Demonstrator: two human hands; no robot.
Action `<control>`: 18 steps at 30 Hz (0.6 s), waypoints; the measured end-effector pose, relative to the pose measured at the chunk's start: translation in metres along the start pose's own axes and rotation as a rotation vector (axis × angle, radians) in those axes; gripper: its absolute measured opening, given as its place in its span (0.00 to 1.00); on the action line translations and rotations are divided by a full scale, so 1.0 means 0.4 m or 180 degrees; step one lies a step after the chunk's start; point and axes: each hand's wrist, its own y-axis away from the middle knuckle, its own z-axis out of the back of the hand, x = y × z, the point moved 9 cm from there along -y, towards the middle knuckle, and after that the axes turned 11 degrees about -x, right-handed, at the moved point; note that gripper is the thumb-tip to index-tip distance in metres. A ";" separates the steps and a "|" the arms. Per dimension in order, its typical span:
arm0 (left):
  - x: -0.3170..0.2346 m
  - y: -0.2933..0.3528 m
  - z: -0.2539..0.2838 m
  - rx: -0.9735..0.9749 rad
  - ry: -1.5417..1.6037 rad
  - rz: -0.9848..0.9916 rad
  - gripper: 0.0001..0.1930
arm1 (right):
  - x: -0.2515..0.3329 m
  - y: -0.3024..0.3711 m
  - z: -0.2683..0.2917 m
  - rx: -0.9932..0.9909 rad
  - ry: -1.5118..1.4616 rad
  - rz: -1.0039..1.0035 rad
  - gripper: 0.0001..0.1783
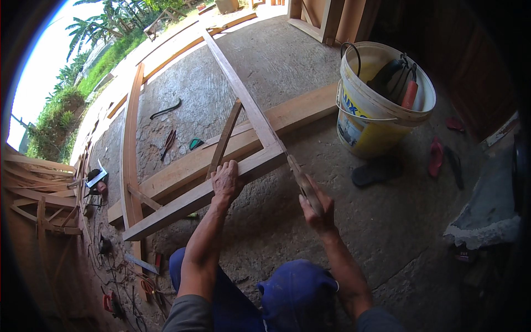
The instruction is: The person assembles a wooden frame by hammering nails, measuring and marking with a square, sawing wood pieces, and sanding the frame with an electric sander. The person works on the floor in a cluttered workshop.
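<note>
A wooden frame (246,167) lies tilted across a long thick beam (307,113) on the floor. My left hand (225,180) is closed over the top of the frame's near rail, next to a short diagonal brace (225,135). In my right hand (319,210) is a narrow brown wooden tool (303,182), whose exact kind I cannot make out. Its far end meets the right corner of the frame, where the near rail joins the long side rail (238,86). My fingers hide part of the tool.
A white bucket (359,130) holding tools stands at the right, with a dark sandal (377,171) beside it. Pliers (168,145), a curved black bar (166,109) and a green tape measure (195,144) lie inside the frame. Cables (113,265) and a blade (141,263) are at the left.
</note>
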 end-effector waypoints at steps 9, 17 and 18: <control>-0.002 0.007 -0.015 -0.0160 -0.0199 0.0000 0.28 | -0.040 0.260 0.127 -0.0001 0.0236 0.0134 0.34; 0.038 0.006 0.013 -0.0105 -0.0104 0.0058 0.27 | 0.027 0.147 0.102 0.0104 0.0068 0.0237 0.31; 0.030 0.016 0.006 -0.0093 -0.0112 0.0064 0.27 | 0.024 0.277 0.193 0.0195 0.0338 0.0403 0.36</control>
